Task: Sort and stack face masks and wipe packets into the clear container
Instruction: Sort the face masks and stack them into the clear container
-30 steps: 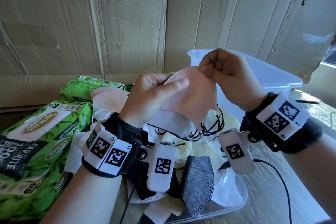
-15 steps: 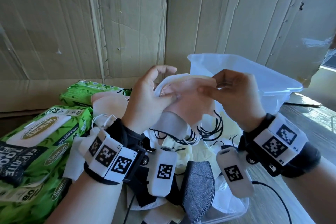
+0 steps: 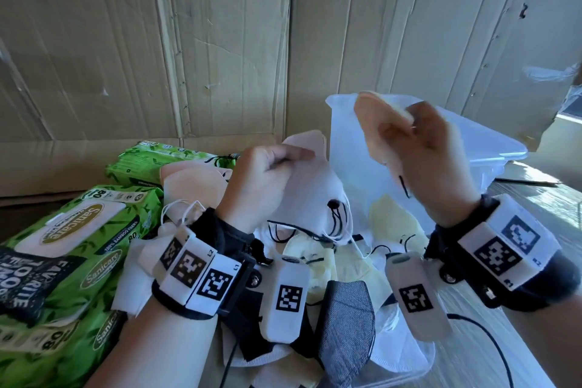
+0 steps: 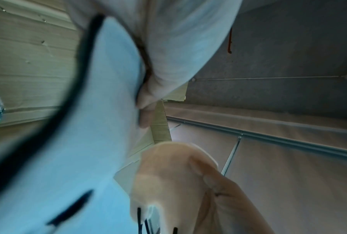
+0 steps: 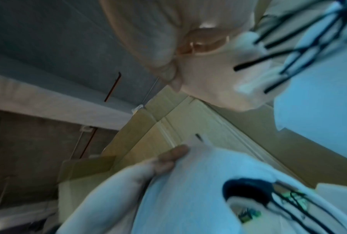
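Note:
My right hand pinches a single peach face mask and holds it up in front of the clear container. The same peach mask fills the top of the right wrist view. My left hand grips a small stack of pale masks with black ear loops, left of the container. Up close in the left wrist view, that stack of pale masks hides most of the left fingers. Two green wipe packets lie at the left.
A loose pile of white, yellow and grey masks lies on a clear lid under my wrists. A cardboard wall closes the back. A black cable runs over the wooden tabletop at the right.
The hands have drawn apart. The right hand has pulled the peach mask off the stack, up and to the right in front of the container. The left hand keeps the remaining masks, a little lower.

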